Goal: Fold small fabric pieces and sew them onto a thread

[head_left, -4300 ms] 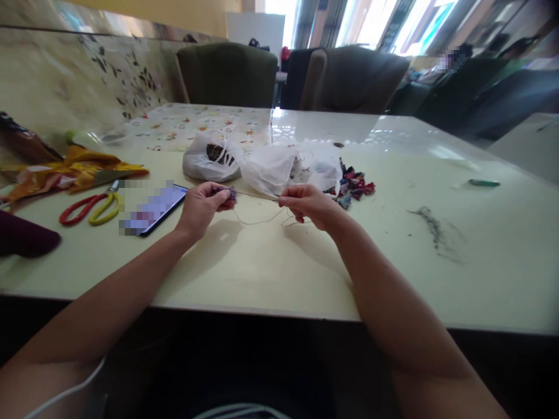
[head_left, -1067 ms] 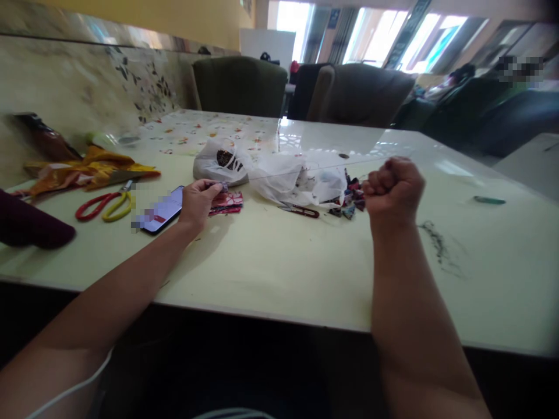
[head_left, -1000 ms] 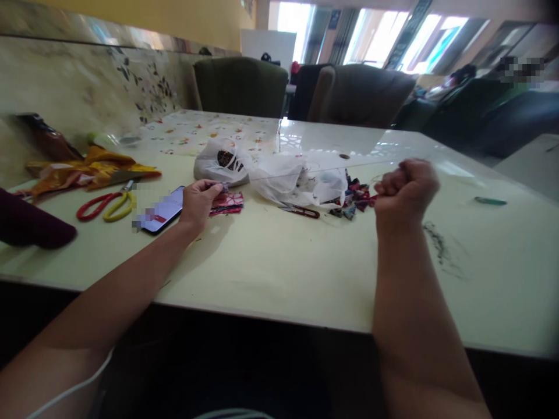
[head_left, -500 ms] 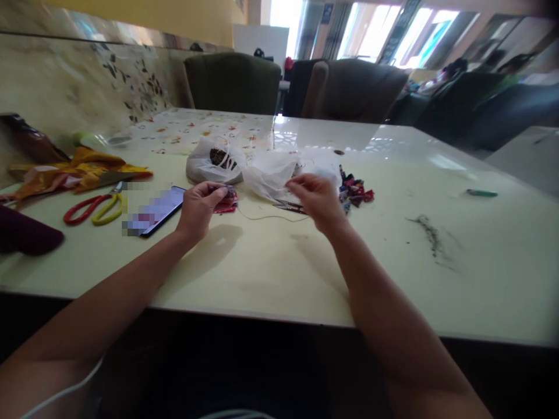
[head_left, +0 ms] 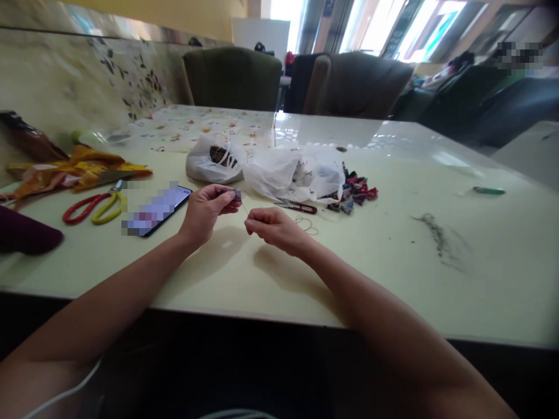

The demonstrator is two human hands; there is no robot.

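Note:
Between the thumb and fingers of my left hand point(head_left: 205, 212) is a small piece of patterned purple and red cloth point(head_left: 236, 196). A thin thread point(head_left: 245, 208) runs from it to my right hand point(head_left: 273, 227), whose fingers are pinched on it. Whether a needle is in that pinch is too small to tell. More thread lies in loops point(head_left: 309, 226) on the table by my right wrist. Small dark thread snips point(head_left: 301, 207) rest just beyond my right hand, in front of a white plastic bag point(head_left: 279, 174).
Left of my hands lie a phone point(head_left: 163, 212), red and yellow scissors point(head_left: 94, 208), and orange cloth point(head_left: 85, 169). Cloth bundles point(head_left: 360, 189) sit beside the bags. Thread scraps point(head_left: 437, 235) and a green tool point(head_left: 489, 191) are at the right. Chairs stand behind the table point(head_left: 393, 279).
My right hand has moved left and down, close to my left hand, uncovering the snips. The stretch of thread between the hands is shorter, and thread loops now lie on the table.

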